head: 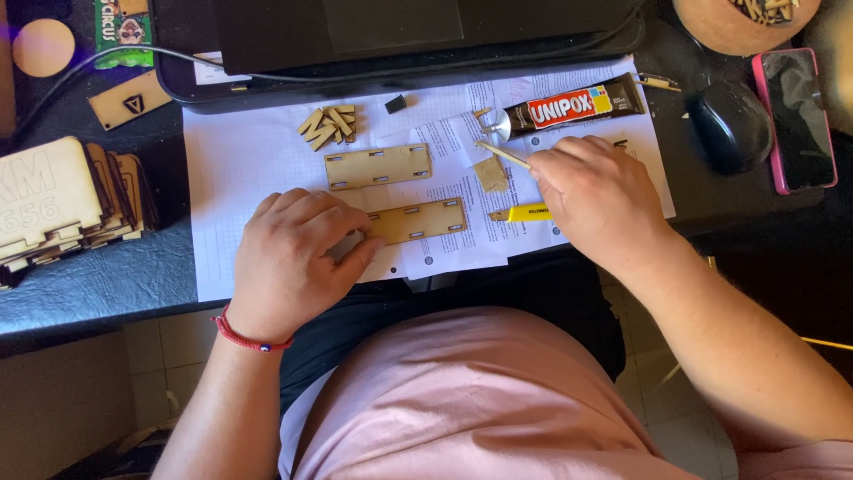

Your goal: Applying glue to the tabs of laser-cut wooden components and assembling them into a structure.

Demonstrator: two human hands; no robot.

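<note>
Left hand [298, 258] pressed flat on slotted wooden strip [418, 220], long axis running left-right along the tabletop's near edge; right hand [591, 196] pinched thin stick [503, 155] nearby.

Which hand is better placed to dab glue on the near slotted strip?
Right, most likely. The right hand holds the thin stick, its tip by the glue tube nozzle. The left hand is pressing down the end of the near strip, so it is occupied steadying it.
</note>
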